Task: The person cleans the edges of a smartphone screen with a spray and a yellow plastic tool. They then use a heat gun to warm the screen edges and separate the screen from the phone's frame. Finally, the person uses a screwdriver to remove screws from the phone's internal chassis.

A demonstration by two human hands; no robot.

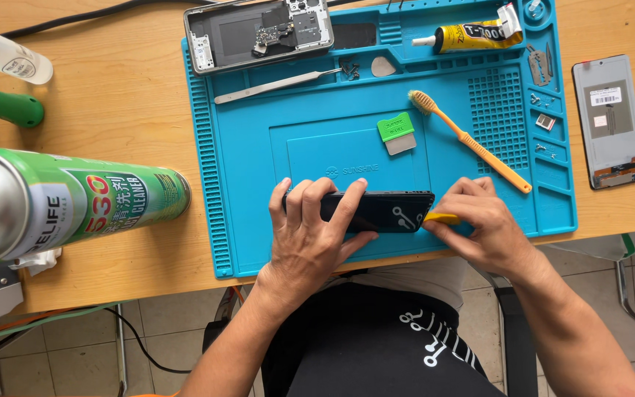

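The left hand (310,235) grips a black phone (376,211) on edge over the blue mat (244,184). The right hand (479,224) pinches a yellow pry tool (441,218) at its corner: prying the seam, which likely needs gentle sliding.

One camera, on my head.
It looks steeply down, close over my blue mat (259,220) (desk (134,88) edge, lap below).
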